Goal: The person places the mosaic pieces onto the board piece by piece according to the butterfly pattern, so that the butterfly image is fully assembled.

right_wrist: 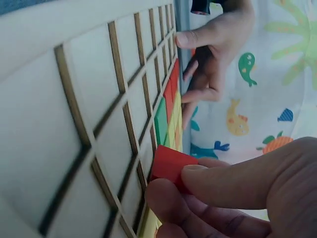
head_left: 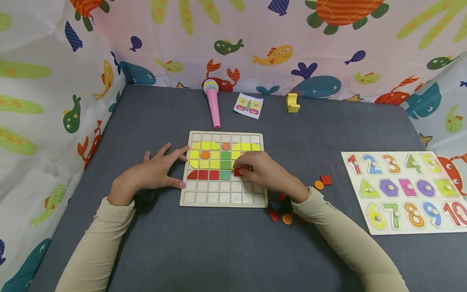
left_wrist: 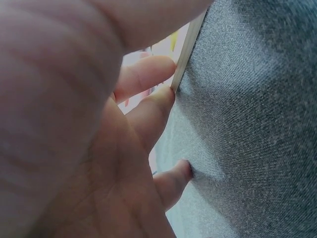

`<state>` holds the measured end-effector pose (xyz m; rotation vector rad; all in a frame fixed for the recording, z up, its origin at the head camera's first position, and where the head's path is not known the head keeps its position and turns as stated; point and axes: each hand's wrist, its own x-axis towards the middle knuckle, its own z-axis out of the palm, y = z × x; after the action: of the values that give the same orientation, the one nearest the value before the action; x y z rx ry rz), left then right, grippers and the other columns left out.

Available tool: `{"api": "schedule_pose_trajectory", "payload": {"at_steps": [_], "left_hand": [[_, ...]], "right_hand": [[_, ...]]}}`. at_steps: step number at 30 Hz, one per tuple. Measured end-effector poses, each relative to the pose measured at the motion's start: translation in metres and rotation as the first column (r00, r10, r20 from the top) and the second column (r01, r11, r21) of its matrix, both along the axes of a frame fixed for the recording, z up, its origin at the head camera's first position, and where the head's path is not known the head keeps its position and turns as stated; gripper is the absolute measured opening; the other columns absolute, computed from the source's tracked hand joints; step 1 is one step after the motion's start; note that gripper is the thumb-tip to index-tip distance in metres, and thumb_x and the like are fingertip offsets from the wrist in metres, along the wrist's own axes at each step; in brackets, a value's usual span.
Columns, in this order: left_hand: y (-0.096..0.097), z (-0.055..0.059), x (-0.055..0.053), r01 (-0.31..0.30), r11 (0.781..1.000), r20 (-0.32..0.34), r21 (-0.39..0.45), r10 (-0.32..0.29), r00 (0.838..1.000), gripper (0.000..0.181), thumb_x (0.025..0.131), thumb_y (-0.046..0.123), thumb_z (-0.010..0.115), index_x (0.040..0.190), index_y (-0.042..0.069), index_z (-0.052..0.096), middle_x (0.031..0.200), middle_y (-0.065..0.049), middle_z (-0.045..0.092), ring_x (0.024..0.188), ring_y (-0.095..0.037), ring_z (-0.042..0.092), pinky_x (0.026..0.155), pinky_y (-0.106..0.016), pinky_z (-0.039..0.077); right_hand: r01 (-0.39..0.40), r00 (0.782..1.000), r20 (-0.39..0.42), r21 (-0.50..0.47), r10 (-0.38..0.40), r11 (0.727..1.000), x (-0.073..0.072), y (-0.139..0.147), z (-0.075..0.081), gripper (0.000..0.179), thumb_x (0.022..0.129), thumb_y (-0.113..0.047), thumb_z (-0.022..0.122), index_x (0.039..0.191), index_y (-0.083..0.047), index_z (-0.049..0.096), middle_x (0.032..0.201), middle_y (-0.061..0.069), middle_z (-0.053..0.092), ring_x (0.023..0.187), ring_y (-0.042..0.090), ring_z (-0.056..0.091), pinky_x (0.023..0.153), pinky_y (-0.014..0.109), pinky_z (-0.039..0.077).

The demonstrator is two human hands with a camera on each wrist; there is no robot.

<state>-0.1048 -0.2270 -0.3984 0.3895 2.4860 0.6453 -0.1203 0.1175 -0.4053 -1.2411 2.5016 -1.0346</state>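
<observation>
A wooden grid board [head_left: 224,197] lies on the table, part filled with yellow, green, red and orange tiles. Between thumb and fingers my right hand [head_left: 264,170] pinches a red square tile [right_wrist: 171,166], tilted over a cell just right of the green column. Spread fingers of my left hand [head_left: 151,172] touch the board's left edge, and in the left wrist view two fingertips meet the wooden side [left_wrist: 184,57]. Part of the right-hand yellow tiles is hidden behind my right hand.
Loose red pieces [head_left: 326,180] and orange discs [head_left: 287,219] lie right of the board, some under my right forearm. A number puzzle [head_left: 410,192] sits far right. At the back are a pink microphone [head_left: 213,105], a pattern card [head_left: 249,105] and a yellow block [head_left: 292,103].
</observation>
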Motion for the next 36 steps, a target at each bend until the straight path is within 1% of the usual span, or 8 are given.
{"api": "schedule_pose_trajectory", "payload": {"at_steps": [6, 12, 19, 21, 26, 30, 33, 36], "left_hand": [[-0.002, -0.004, 0.000, -0.002, 1.000, -0.010, 0.009, 0.002, 1.000, 0.108, 0.084, 0.048, 0.092, 0.168, 0.019, 0.030, 0.172, -0.019, 0.032, 0.161, -0.049, -0.004, 0.112, -0.084, -0.008], [-0.001, -0.002, -0.001, 0.007, 1.000, 0.000, 0.015, -0.007, 1.000, 0.112, 0.083, 0.050, 0.092, 0.169, 0.018, 0.028, 0.171, -0.021, 0.031, 0.160, -0.051, -0.005, 0.111, -0.085, -0.009], [-0.002, -0.004, 0.000, -0.002, 1.000, -0.008, 0.009, 0.002, 1.000, 0.112, 0.084, 0.051, 0.091, 0.169, 0.019, 0.027, 0.171, -0.020, 0.032, 0.161, -0.049, -0.005, 0.112, -0.084, -0.009], [-0.002, -0.003, 0.000, 0.001, 1.000, -0.005, 0.006, 0.000, 1.000, 0.112, 0.084, 0.049, 0.091, 0.170, 0.018, 0.026, 0.171, -0.021, 0.032, 0.161, -0.050, -0.005, 0.112, -0.084, -0.009], [0.001, -0.001, -0.001, 0.009, 1.000, 0.008, -0.014, -0.009, 1.000, 0.110, 0.087, 0.044, 0.090, 0.170, 0.016, 0.024, 0.172, -0.023, 0.030, 0.160, -0.052, -0.005, 0.111, -0.085, -0.009], [0.002, -0.001, -0.002, 0.009, 0.999, 0.009, -0.033, -0.008, 1.000, 0.108, 0.087, 0.045, 0.090, 0.169, 0.016, 0.026, 0.172, -0.023, 0.028, 0.160, -0.052, -0.006, 0.112, -0.085, -0.008], [0.002, -0.001, -0.002, 0.009, 1.000, 0.005, -0.023, -0.009, 1.000, 0.107, 0.086, 0.046, 0.090, 0.168, 0.016, 0.028, 0.172, -0.023, 0.027, 0.160, -0.052, -0.006, 0.111, -0.085, -0.009], [0.000, -0.003, -0.002, 0.006, 1.000, -0.001, -0.005, -0.006, 1.000, 0.107, 0.084, 0.049, 0.091, 0.167, 0.017, 0.030, 0.173, -0.021, 0.028, 0.160, -0.051, -0.006, 0.112, -0.084, -0.009]], "right_hand": [[0.052, 0.999, -0.007, 0.088, -0.051, 0.995, 0.006, -0.011, 0.000, 0.006, 0.097, 0.003, 0.075, 0.100, -0.002, 0.076, 0.091, 0.002, 0.071, 0.082, 0.018, 0.060, 0.076, 0.033, 0.055], [0.077, 0.994, -0.081, 0.115, -0.068, 0.990, 0.011, -0.013, -0.003, 0.005, 0.096, 0.000, 0.077, 0.097, -0.005, 0.078, 0.093, 0.003, 0.067, 0.083, 0.018, 0.059, 0.075, 0.031, 0.055], [0.005, 0.998, -0.069, 0.102, 0.002, 0.995, 0.011, -0.017, -0.009, 0.011, 0.096, 0.003, 0.075, 0.091, -0.006, 0.074, 0.086, 0.001, 0.068, 0.078, 0.015, 0.058, 0.073, 0.028, 0.054], [0.007, 0.998, -0.067, 0.099, 0.000, 0.995, 0.011, -0.014, -0.009, 0.010, 0.095, 0.002, 0.076, 0.090, -0.007, 0.075, 0.085, 0.000, 0.068, 0.076, 0.014, 0.058, 0.073, 0.028, 0.054], [0.055, 0.998, -0.049, 0.079, -0.051, 0.995, 0.013, 0.005, -0.006, 0.009, 0.095, 0.001, 0.075, 0.091, -0.007, 0.076, 0.084, -0.004, 0.068, 0.074, 0.013, 0.057, 0.069, 0.029, 0.053], [0.102, 0.994, -0.033, 0.055, -0.100, 0.993, 0.015, 0.028, -0.001, 0.006, 0.095, 0.000, 0.078, 0.096, -0.005, 0.077, 0.088, -0.002, 0.070, 0.076, 0.014, 0.058, 0.069, 0.031, 0.053], [0.140, 0.990, -0.029, 0.033, -0.139, 0.990, 0.019, 0.047, 0.000, 0.008, 0.094, 0.001, 0.080, 0.100, -0.004, 0.078, 0.091, 0.001, 0.071, 0.077, 0.014, 0.059, 0.068, 0.032, 0.053], [0.186, 0.981, -0.049, 0.014, -0.185, 0.982, 0.023, 0.068, 0.001, 0.011, 0.094, 0.004, 0.079, 0.102, -0.004, 0.078, 0.093, 0.001, 0.071, 0.077, 0.013, 0.058, 0.066, 0.032, 0.052]]}}
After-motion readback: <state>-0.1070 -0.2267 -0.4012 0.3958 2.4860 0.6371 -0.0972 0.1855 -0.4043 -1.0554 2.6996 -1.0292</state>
